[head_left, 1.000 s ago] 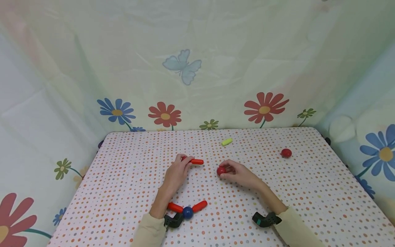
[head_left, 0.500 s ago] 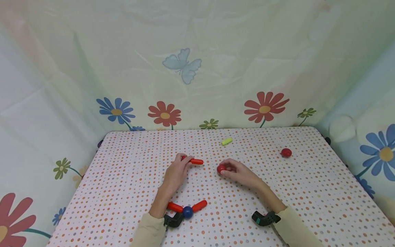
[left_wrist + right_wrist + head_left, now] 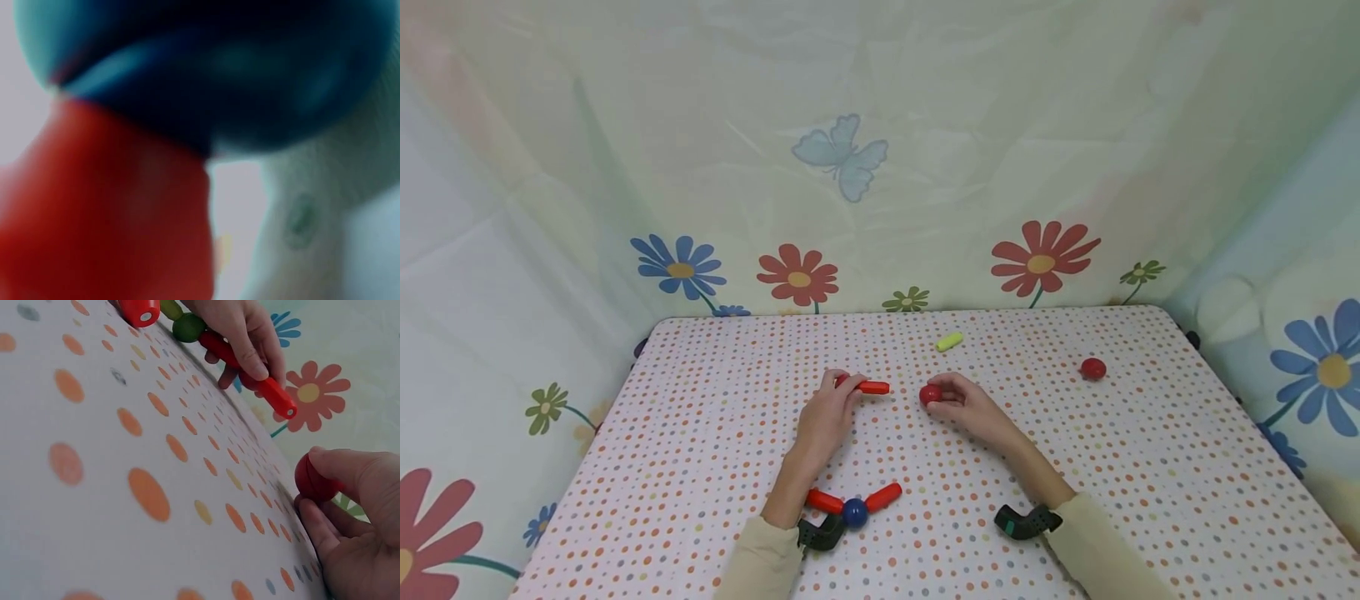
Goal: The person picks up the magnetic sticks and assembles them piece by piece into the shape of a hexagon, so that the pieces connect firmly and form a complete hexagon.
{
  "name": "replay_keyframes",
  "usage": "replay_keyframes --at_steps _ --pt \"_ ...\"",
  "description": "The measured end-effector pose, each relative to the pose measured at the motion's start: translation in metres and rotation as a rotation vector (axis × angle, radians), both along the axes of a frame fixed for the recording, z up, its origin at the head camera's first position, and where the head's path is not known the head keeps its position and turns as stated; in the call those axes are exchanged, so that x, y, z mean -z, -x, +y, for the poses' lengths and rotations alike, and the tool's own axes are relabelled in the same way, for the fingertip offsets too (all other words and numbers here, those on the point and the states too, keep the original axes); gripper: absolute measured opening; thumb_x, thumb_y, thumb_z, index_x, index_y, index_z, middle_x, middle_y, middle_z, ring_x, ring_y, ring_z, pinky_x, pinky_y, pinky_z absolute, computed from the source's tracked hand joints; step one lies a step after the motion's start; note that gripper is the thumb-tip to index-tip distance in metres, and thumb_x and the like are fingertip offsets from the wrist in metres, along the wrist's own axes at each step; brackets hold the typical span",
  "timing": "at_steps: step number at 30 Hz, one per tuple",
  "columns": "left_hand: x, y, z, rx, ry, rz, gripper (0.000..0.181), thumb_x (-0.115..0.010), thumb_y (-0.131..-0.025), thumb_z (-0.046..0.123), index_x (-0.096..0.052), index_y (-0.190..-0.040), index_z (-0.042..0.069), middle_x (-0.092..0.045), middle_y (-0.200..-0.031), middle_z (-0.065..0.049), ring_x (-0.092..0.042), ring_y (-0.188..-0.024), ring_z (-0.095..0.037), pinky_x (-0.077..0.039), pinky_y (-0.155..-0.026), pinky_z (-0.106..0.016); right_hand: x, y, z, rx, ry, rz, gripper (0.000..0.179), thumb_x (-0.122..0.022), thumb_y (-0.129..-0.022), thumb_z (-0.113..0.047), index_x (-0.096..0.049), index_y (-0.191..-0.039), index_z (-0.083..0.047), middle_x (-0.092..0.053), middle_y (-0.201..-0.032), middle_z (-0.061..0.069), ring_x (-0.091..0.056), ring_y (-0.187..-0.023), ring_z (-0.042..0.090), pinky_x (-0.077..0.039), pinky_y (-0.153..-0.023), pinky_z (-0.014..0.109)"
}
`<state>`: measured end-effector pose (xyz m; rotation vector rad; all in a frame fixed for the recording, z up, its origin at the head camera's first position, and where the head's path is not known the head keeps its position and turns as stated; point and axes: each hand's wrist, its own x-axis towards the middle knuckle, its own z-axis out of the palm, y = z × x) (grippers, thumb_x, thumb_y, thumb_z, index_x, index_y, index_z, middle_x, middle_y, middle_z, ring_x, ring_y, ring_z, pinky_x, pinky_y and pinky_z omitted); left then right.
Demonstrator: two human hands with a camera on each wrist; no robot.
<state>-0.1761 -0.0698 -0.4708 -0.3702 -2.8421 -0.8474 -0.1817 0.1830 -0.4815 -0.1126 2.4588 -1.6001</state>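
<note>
Currently, left hand [image 3: 826, 417]: its fingers pinch a red stick [image 3: 874, 387] at the centre of the frame; the free end points right.
Right hand [image 3: 976, 412]: its fingers hold a red ball [image 3: 929, 395] just right of that end, with a gap between.
Stick end: carries a small pale disc [image 3: 290, 412]; it seems wise to aim this at the ball's middle.
Ball grip: fingertips are, I think, best placed behind, leaving the facing side free.
V-shaped piece [image 3: 854, 512]: lies at bottom centre, near the left wrist camera [image 3: 822, 535]; better not to bump it.
</note>
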Motion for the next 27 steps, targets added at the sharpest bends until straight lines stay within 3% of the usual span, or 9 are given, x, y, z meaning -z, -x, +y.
replay_keyframes --at_steps 10,20,27 --pt "0.000 0.001 0.001 -0.038 0.024 -0.006 0.036 -0.059 -0.097 0.023 -0.059 -0.133 0.022 -0.054 -0.126 -0.007 -0.061 -0.089 -0.021 -0.052 -0.072 -0.030 0.005 0.014 -0.027 -0.042 0.103 0.016 0.045 -0.069 -0.089 -0.013 -0.052 -0.130 -0.007 -0.055 -0.132 0.016 -0.058 -0.118 0.028 -0.050 -0.096 0.033" --pt "-0.001 0.000 -0.001 -0.027 0.019 0.013 0.032 -0.060 -0.097 0.021 -0.063 -0.128 0.021 -0.055 -0.122 -0.008 -0.060 -0.080 -0.020 -0.050 -0.064 -0.026 0.004 0.014 -0.036 0.053 0.155 -0.033 0.049 -0.073 -0.087 -0.020 -0.052 -0.131 -0.011 -0.056 -0.133 0.014 -0.057 -0.121 0.027 -0.049 -0.099 0.036" --pt "0.002 0.003 0.001 -0.035 0.051 -0.016 0.035 -0.058 -0.098 0.023 -0.059 -0.133 0.024 -0.054 -0.126 -0.007 -0.060 -0.089 -0.021 -0.052 -0.073 -0.030 0.006 0.011 -0.032 0.016 0.131 0.014 0.051 -0.072 -0.088 -0.029 -0.055 -0.133 -0.012 -0.059 -0.131 0.015 -0.060 -0.117 0.027 -0.050 -0.090 0.029"
